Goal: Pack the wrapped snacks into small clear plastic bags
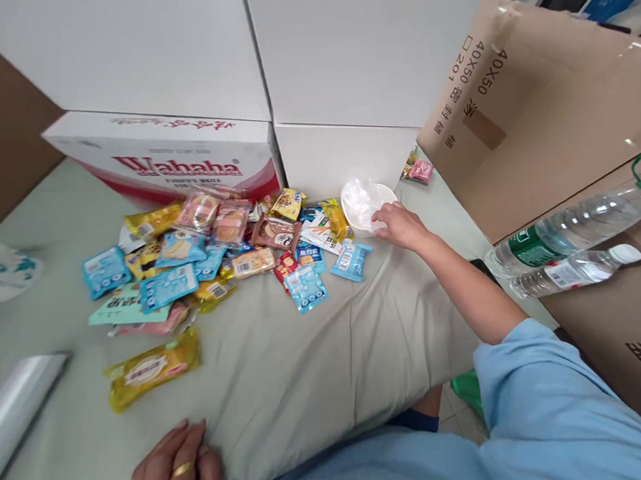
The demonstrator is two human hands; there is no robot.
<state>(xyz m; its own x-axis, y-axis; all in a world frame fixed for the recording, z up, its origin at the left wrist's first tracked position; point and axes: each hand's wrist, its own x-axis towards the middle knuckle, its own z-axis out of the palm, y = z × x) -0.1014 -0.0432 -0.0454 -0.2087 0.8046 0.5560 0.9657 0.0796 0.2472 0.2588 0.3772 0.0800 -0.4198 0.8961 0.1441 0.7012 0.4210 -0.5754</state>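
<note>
My right hand [401, 225] reaches over the near right rim of a white bowl [360, 231], its fingers closed on that edge. Crumpled clear plastic [360, 195] lies inside the bowl; how far my fingertips touch it cannot be made out. My left hand [175, 473], with a gold ring, rests on the cloth near the lower edge, fingers loosely curled together with nothing visible in them. Beyond it lies a yellow snack packet [154, 369]. Left of the bowl spreads a heap of wrapped snacks [230, 221], and a light blue packet [351, 261] sits just in front of it.
A Wahaha carton [181, 158] and white panels [333, 47] stand at the back. Brown cardboard [554, 103] and two plastic bottles [589, 267] are on the right. At the left are a paper cup [1, 269] and a shiny roll [17, 412].
</note>
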